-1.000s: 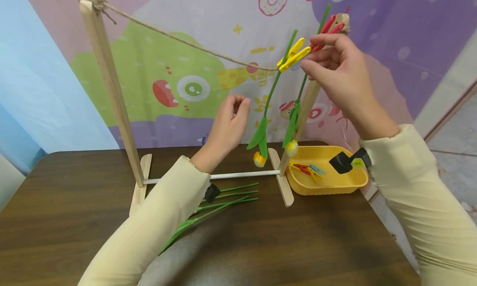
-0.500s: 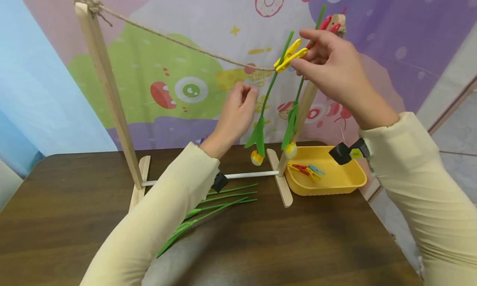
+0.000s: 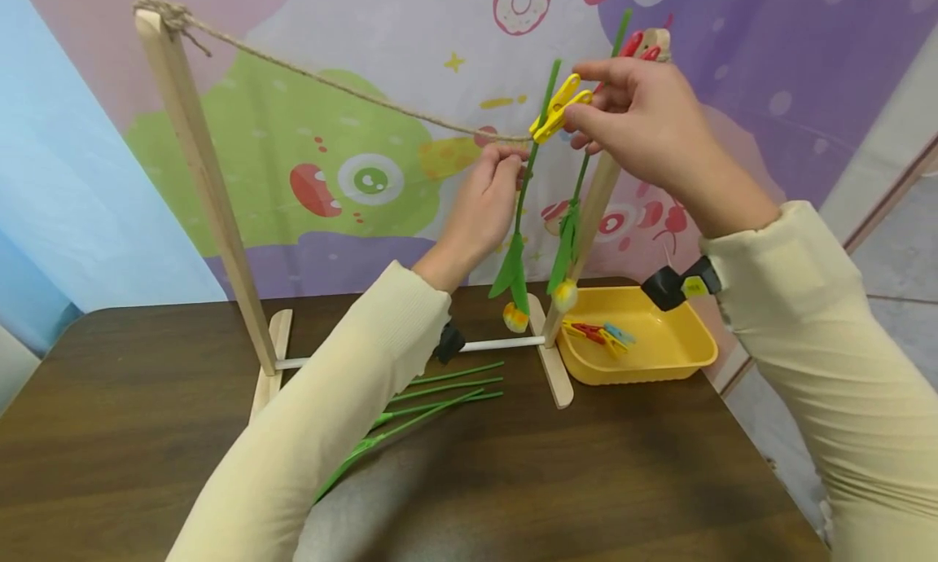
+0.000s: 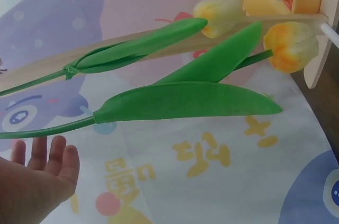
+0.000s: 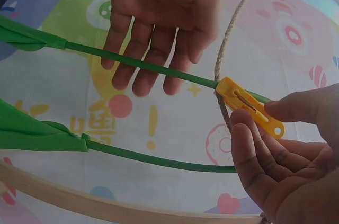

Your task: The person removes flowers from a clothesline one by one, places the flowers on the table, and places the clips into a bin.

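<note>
A yellow clothespin [image 3: 560,110] clips an upside-down artificial tulip [image 3: 515,265] by its stem to a twine rope [image 3: 352,90]. My right hand [image 3: 648,126] pinches the clothespin's handle end between thumb and fingers, as the right wrist view also shows. My left hand [image 3: 479,208] lies just left of the tulip's stem; in the right wrist view its extended fingers [image 5: 153,68] pass behind the stem. Whether they touch it I cannot tell. A second tulip [image 3: 567,256] hangs to the right by a red clothespin [image 3: 632,44], partly hidden behind my right hand.
A wooden stand with a left post [image 3: 201,187] and a right post [image 3: 597,220] carries the rope. Several green stems [image 3: 440,403] lie on the dark table [image 3: 586,480], partly under my left sleeve. At the right, a yellow basin [image 3: 674,346] contains several clothespins [image 3: 601,334].
My left hand has moved up and right to the hanging tulip's stem. My right hand has shifted slightly left and closed in on the yellow clothespin. The view has drifted a little.
</note>
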A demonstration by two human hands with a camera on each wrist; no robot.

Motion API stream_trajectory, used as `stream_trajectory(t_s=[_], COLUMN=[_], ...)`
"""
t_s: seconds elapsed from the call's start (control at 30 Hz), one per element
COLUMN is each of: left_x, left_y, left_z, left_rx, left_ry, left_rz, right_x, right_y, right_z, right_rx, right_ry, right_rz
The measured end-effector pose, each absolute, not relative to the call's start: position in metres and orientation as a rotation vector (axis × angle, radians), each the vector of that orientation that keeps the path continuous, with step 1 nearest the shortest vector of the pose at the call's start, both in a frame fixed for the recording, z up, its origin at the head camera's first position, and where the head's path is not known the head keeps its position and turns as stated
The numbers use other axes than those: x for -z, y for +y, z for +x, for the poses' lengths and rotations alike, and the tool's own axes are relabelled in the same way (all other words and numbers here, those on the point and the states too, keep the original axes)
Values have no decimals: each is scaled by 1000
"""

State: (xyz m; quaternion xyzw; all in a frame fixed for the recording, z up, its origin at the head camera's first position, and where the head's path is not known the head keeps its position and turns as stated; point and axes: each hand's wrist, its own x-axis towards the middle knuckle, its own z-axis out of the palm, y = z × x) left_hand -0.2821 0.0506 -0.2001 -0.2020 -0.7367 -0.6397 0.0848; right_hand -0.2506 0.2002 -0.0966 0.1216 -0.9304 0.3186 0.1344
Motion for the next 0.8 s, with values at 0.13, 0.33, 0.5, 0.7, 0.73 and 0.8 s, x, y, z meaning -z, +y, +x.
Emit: stream_trajectory(t_s=[0.13,0.33,0.5,0.7,0.73,0.8], left_x=[199,198,199,198,198,197], left_y=[54,58,61,62,62,62], left_z=[-284,-284,-284,-282,-282,-281], left_rx=[2008,2061,2085,2030,2014,2002], left_ry=[-2131,-2148,-2115,-2152,-2168,-2194], left_rz=[-659,-701,-766,-798,-795,-781], right_x=[96,94,94,93,93,92], right_y=[200,201,202,203,203,203], right_z=[-251,-252,-251,-251,-251,-251], right_rx=[-929,-929,-901,-906,-906,-902], right_ry=[-2692,-2705,-2716,-2724,-2725,-2725], right_rz=[359,337,331,329,330,334])
